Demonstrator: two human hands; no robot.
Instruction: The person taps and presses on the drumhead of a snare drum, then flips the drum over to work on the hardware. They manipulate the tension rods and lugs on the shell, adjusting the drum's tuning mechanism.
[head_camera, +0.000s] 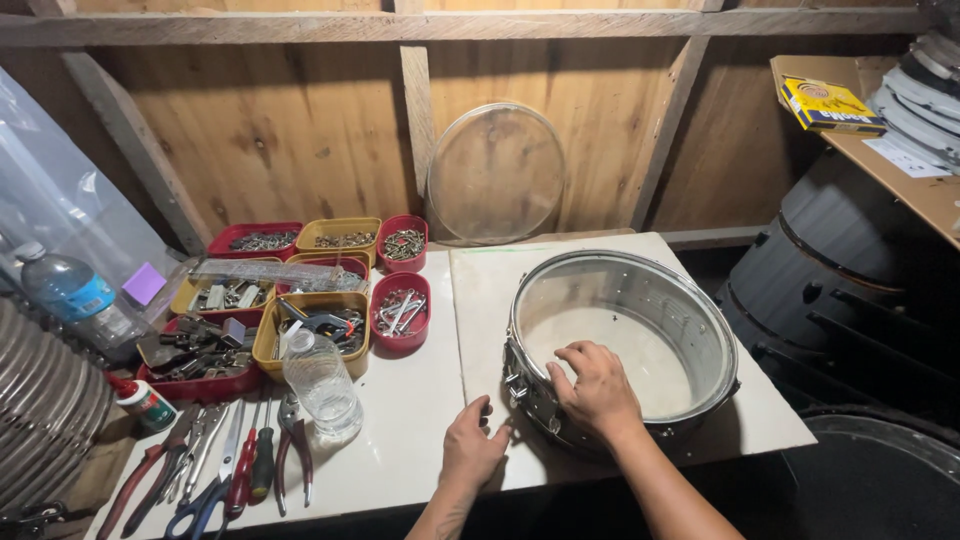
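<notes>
A shiny metal drum shell (690, 330), with no head on it, lies on a white board (480, 290) in front of me. My right hand (597, 388) rests on its near rim, fingers curled over the edge into the shell. My left hand (472, 447) is just left of the shell on the white tabletop, fingertips touching small fittings on the shell's outer wall. Whether it pinches a part I cannot tell.
Red and yellow trays of screws and metal parts (300, 290) fill the left. A clear plastic jar (322, 384), pliers, scissors and screwdrivers (235, 470) lie near the front. A round clear drum head (497, 172) leans on the wooden wall. Dark drums (850, 300) stand at right.
</notes>
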